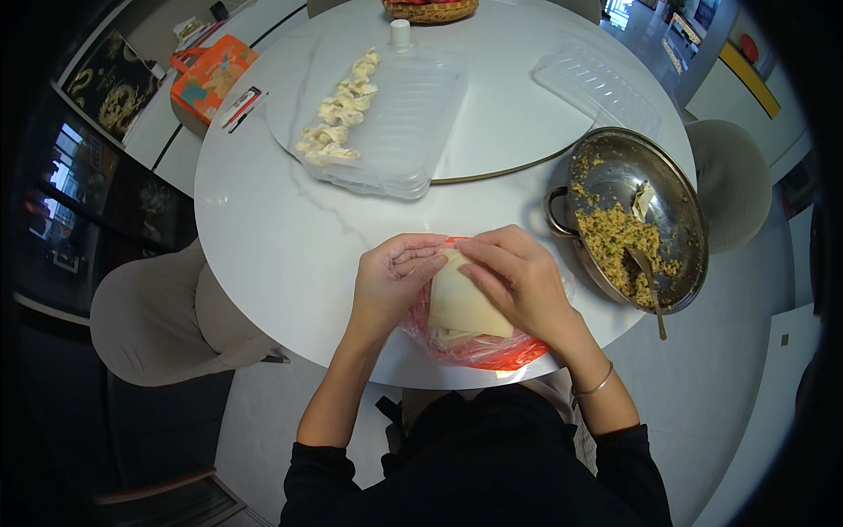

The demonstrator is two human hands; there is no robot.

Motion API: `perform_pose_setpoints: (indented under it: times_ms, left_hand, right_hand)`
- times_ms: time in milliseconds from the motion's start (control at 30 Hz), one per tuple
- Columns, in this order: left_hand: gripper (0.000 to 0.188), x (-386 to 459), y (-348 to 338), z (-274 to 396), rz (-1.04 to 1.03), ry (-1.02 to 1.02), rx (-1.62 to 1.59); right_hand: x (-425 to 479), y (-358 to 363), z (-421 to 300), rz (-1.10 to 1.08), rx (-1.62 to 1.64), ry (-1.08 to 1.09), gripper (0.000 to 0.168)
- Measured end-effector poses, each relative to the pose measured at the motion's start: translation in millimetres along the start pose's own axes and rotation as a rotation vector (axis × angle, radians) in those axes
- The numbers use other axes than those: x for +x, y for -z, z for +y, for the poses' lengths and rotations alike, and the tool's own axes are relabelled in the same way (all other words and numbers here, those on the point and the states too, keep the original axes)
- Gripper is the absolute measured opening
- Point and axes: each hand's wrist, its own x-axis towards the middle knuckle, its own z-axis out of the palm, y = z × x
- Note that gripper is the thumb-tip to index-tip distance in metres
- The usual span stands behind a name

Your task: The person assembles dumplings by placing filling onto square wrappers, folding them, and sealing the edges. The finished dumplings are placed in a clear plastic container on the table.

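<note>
A stack of pale square dough wrappers (pixel 466 300) lies on a red and clear plastic bag (pixel 490 356) at the table's near edge. My left hand (pixel 398 273) is at the far left corner of the stack, pinching the top wrapper's edge between thumb and curled fingers. Across from it, my right hand (pixel 523 280) has thumb and forefinger on the far edge of the same wrapper. Both sets of fingertips nearly meet there and partly hide that edge. White powder dusts the left fingers.
Folded dumplings (pixel 342 109) line the left side of stacked clear plastic trays (pixel 411 125) on a turntable. A steel pan (pixel 609 135) at right holds minced filling (pixel 616 247) and a spoon (pixel 645 277). Farther back are another clear tray (pixel 593 79), a white-capped container (pixel 400 31) and a woven basket (pixel 431 12).
</note>
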Motion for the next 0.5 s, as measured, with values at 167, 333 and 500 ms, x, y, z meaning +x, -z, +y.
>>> perform_pose_setpoints:
  times_ms: [167, 333, 500]
  left_hand:
    - [0.019, -0.8, 1.2, -1.1, 0.034, 0.040, -0.017]
    - [0.018, -1.1, 1.6, -0.3, 0.020, 0.033, -0.052]
    - [0.017, -0.7, 2.2, -1.0, 0.004, 0.015, -0.048]
  right_hand:
    - [-4.7, -1.3, -1.0, 0.049, -0.078, 0.059, 0.021]
    - [-4.7, -0.1, -4.6, 0.085, -0.115, 0.119, 0.018]
    - [-4.6, -1.7, -2.8, 0.089, -0.089, 0.099, 0.016]
